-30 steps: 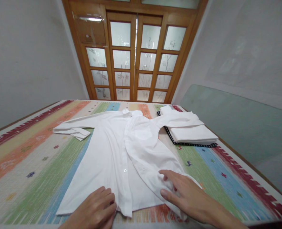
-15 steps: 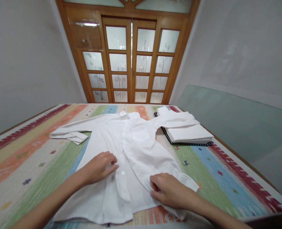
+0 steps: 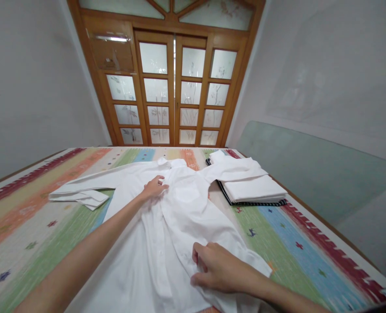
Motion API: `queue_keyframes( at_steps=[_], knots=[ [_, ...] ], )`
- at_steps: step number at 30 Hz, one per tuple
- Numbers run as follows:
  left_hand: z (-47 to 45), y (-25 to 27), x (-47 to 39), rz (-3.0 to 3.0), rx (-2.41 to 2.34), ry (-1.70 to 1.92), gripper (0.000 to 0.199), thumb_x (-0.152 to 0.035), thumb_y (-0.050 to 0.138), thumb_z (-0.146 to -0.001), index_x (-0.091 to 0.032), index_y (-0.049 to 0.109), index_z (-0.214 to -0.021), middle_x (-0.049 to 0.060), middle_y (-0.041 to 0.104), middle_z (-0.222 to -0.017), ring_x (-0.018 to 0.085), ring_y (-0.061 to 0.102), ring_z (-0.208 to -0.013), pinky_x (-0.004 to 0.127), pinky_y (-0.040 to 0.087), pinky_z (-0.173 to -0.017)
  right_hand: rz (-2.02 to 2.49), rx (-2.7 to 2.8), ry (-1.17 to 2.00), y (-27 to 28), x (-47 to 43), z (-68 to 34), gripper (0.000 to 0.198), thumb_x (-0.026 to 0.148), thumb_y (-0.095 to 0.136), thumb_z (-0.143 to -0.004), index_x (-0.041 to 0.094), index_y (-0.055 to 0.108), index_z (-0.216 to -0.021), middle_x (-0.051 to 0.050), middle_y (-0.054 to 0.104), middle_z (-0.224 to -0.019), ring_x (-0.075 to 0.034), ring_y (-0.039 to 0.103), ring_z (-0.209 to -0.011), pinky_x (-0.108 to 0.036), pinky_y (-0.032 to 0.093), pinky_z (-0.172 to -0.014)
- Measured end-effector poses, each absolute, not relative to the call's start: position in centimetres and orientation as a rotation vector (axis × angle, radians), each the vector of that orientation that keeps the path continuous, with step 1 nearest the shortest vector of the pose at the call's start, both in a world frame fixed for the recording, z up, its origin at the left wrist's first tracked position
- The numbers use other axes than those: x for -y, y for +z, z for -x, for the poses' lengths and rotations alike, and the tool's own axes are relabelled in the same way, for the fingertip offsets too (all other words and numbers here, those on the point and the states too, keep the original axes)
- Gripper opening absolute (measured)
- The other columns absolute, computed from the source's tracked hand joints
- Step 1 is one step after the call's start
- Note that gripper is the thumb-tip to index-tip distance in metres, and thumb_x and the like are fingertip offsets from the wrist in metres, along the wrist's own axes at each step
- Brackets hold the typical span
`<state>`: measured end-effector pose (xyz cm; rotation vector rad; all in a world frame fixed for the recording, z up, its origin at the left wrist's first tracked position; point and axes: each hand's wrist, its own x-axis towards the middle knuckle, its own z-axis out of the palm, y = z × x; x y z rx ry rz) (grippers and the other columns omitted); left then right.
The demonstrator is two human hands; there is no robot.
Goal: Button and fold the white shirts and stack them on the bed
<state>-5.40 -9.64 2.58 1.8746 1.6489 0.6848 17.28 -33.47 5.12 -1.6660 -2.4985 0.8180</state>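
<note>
A white long-sleeved shirt (image 3: 183, 217) lies front up, collar away from me, with its button edge running down the middle and wrinkles in the lower part. My left hand (image 3: 155, 188) is over the upper front near the button edge, thumb and fingers apart. Low on the shirt's right half is my right hand (image 3: 215, 268), its fingers bent and a gap showing between thumb and forefinger. Neither hand has cloth visibly gripped in it. The left sleeve is bent back at the cuff, and the right sleeve crosses a folded white stack (image 3: 256, 189).
Dark striped cloth (image 3: 225, 191) edges out beneath the folded stack. A patterned, multicoloured cover (image 3: 297, 261) spreads under everything. Beyond the far edge stand wooden doors with glass panes (image 3: 175, 87). A pale green panel (image 3: 310, 161) borders the right side.
My left hand has moved up the shirt from its lower front toward the collar, its fingers spreading. My right hand has shifted slightly, thumb and forefinger farther apart. The camera view has tilted up a little.
</note>
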Motion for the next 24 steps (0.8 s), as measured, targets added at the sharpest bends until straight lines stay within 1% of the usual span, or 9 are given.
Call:
queue_keyframes(
  at_steps=[2,4,8,10,12,15,18,21,24],
  knots=[
    [4.6,2.6,8.4,-1.849,-1.610,0.695,0.047,-0.035,0.066,-0.072,-0.021,0.059,-0.116,0.006,0.070,-0.103,0.022,0.066,-0.092,0.032,0.050,-0.084,1.619,2.481,0.903,5.2,33.2,-17.2,0.016,0.031,0.068,-0.070,0.017,0.065,-0.076,0.000,0.062,-0.068,-0.013,0.052,-0.063,-0.022,0.032,-0.057],
    [4.0,2.9,7.4,-1.851,-1.555,0.718,0.050,-0.027,0.064,-0.070,-0.017,0.059,-0.119,0.009,0.069,-0.107,0.022,0.065,-0.096,0.032,0.050,-0.084,1.526,2.485,0.970,5.3,33.0,-17.2,0.010,0.025,0.065,-0.069,0.016,0.061,-0.065,0.004,0.053,-0.059,-0.010,0.045,-0.057,-0.020,0.031,-0.054],
    [2.8,3.7,5.7,-1.905,-1.424,0.715,0.050,-0.012,0.061,-0.062,-0.014,0.066,-0.113,0.010,0.068,-0.118,0.025,0.063,-0.107,0.032,0.048,-0.092,1.325,2.499,1.169,5.6,32.9,-16.8,0.010,0.022,0.063,-0.068,0.016,0.056,-0.063,0.008,0.044,-0.055,-0.006,0.042,-0.052,-0.017,0.030,-0.050],
    [2.2,4.3,5.0,-1.931,-1.358,0.693,0.050,-0.009,0.060,-0.060,-0.013,0.069,-0.110,0.011,0.068,-0.120,0.027,0.063,-0.107,0.034,0.049,-0.094,1.241,2.502,1.254,5.7,33.0,-16.3,0.012,0.022,0.064,-0.069,0.017,0.056,-0.063,0.009,0.043,-0.055,-0.006,0.042,-0.051,-0.016,0.030,-0.050],
    [1.6,4.8,4.3,-1.958,-1.304,0.690,0.056,-0.007,0.060,-0.059,-0.013,0.068,-0.114,0.012,0.065,-0.127,0.029,0.061,-0.111,0.036,0.048,-0.097,1.172,2.522,1.279,6.0,33.0,-15.5,0.012,0.022,0.066,-0.070,0.017,0.057,-0.065,0.009,0.045,-0.056,-0.005,0.043,-0.051,-0.015,0.032,-0.052],
    [0.7,5.3,3.0,-2.007,-1.219,0.737,0.068,-0.006,0.060,-0.060,-0.015,0.061,-0.127,0.011,0.055,-0.141,0.028,0.052,-0.126,0.035,0.041,-0.105,1.180,2.614,1.192,6.7,32.9,-14.0,0.008,0.019,0.066,-0.071,0.018,0.060,-0.067,0.008,0.050,-0.056,-0.006,0.045,-0.053,-0.016,0.033,-0.054],
    [0.5,5.1,1.7,-2.044,-1.141,0.857,0.074,-0.009,0.061,-0.064,-0.014,0.051,-0.138,0.012,0.046,-0.148,0.027,0.047,-0.132,0.036,0.039,-0.108,1.231,2.735,1.010,7.4,32.6,-12.6,0.006,0.024,0.065,-0.074,0.018,0.065,-0.073,0.003,0.060,-0.060,-0.011,0.052,-0.056,-0.020,0.034,-0.055],
    [1.2,4.0,0.6,-2.072,-1.195,0.961,0.073,-0.012,0.063,-0.068,-0.015,0.049,-0.139,0.011,0.047,-0.148,0.027,0.046,-0.132,0.037,0.041,-0.107,1.179,2.842,0.770,6.6,32.3,-11.5,0.019,0.036,0.061,-0.081,0.018,0.066,-0.086,-0.003,0.070,-0.074,-0.016,0.061,-0.062,-0.023,0.036,-0.056],
    [2.4,2.5,0.4,-2.090,-1.283,0.985,0.072,-0.013,0.065,-0.068,-0.016,0.050,-0.138,0.010,0.049,-0.146,0.028,0.048,-0.131,0.038,0.043,-0.105,1.035,2.983,0.503,3.7,32.0,-10.6,0.026,0.043,0.056,-0.088,0.018,0.062,-0.093,-0.004,0.072,-0.079,-0.019,0.065,-0.062,-0.024,0.037,-0.053]
  ],
)
